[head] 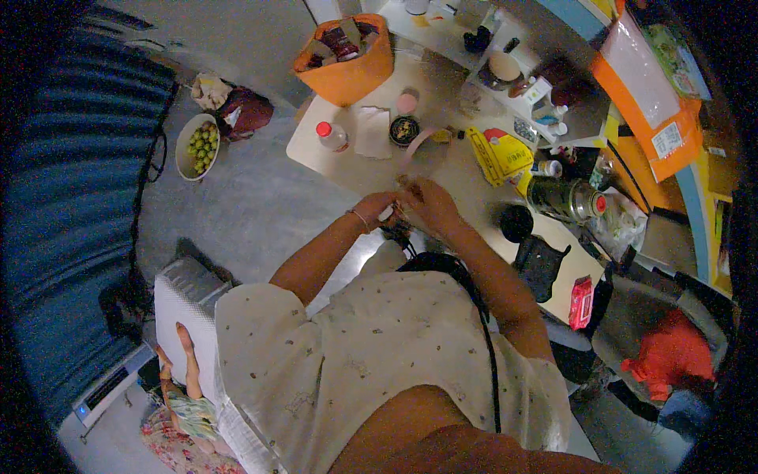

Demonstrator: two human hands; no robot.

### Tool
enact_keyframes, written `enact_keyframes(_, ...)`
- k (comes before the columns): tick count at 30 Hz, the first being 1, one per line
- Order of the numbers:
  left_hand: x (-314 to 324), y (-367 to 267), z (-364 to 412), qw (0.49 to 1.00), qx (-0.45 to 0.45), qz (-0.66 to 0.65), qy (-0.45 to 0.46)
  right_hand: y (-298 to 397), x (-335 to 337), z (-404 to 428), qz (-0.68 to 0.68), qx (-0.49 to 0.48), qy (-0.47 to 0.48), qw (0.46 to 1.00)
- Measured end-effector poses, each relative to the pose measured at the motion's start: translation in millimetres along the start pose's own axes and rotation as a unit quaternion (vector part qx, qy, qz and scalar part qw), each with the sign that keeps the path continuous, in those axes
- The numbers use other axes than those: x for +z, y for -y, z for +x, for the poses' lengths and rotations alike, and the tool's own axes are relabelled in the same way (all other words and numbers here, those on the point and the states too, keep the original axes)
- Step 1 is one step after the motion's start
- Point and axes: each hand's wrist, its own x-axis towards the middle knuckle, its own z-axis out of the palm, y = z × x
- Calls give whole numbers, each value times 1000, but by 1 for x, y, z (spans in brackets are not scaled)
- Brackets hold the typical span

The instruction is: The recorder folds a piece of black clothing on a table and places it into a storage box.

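Observation:
My left hand (379, 212) and my right hand (427, 203) are close together at the near edge of a pale table (314, 155). Something small and dark lies between the fingers; it is blurred, and I cannot tell what it is or which hand holds it. Beyond the hands stand a round black dish with small pieces in it (404, 131), a pink round lid (407, 103) and a white paper sheet (373, 133). A clear bottle with a red cap (333, 136) is farther left. To the right lies a yellow packet (500, 155).
An orange fabric basket (346, 77) stands at the table's back. A bowl of green fruit (200, 147) is at the left. On the right are a large clear jar (562, 198), a black pouch (540, 266) and a red wipes pack (581, 302). A child's legs (188, 361) show lower left.

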Motion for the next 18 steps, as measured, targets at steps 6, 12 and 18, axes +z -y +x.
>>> enact_keyframes(6, -28, 19, -32, 989, 38, -73, -123, 65, 25, 118, 25, -226, -18, 974)
enact_keyframes(12, -37, 37, -65, 920, -17, -360, -152, 83, 70, 180, -131, -236, 5, 963)
enact_keyframes(18, -41, 56, -81, 955, 26, -166, -243, 55, 67, 216, 89, -74, 74, 991)
